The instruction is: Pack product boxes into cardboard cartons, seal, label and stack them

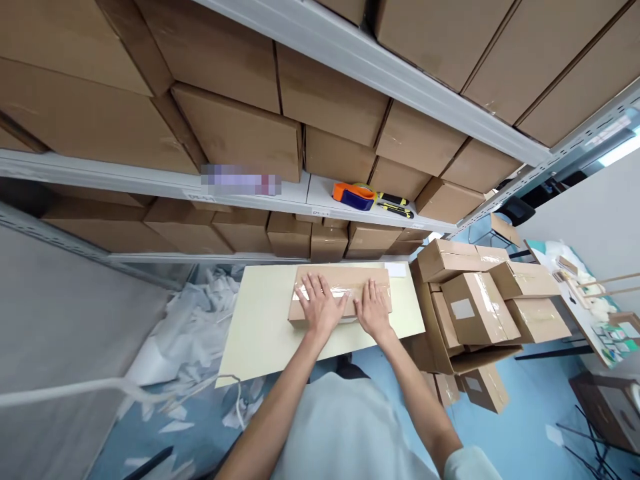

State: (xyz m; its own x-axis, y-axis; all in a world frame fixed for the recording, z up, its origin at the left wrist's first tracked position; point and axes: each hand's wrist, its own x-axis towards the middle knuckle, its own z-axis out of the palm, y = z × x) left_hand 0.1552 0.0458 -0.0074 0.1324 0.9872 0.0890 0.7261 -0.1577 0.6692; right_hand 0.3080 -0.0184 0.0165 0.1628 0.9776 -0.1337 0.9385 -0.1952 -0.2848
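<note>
A long cardboard box [345, 275] lies on the pale yellow table [265, 340], with shiny clear tape along its top. My left hand [321, 303] rests flat on the left part of the lid, fingers spread. On the right part, my right hand [373, 308] also lies flat, its fingers stretched out and closer together. Neither hand grips anything. A small white paper [395, 269] sits on the table by the box's far right corner.
Shelves packed with cardboard boxes [340, 153] rise behind the table. An orange and blue tape dispenser [354, 197] and yellow-black utility knives [396, 205] lie on a shelf edge. Taped boxes [480, 307] are piled at right. Crumpled white wrapping [195, 320] lies at left.
</note>
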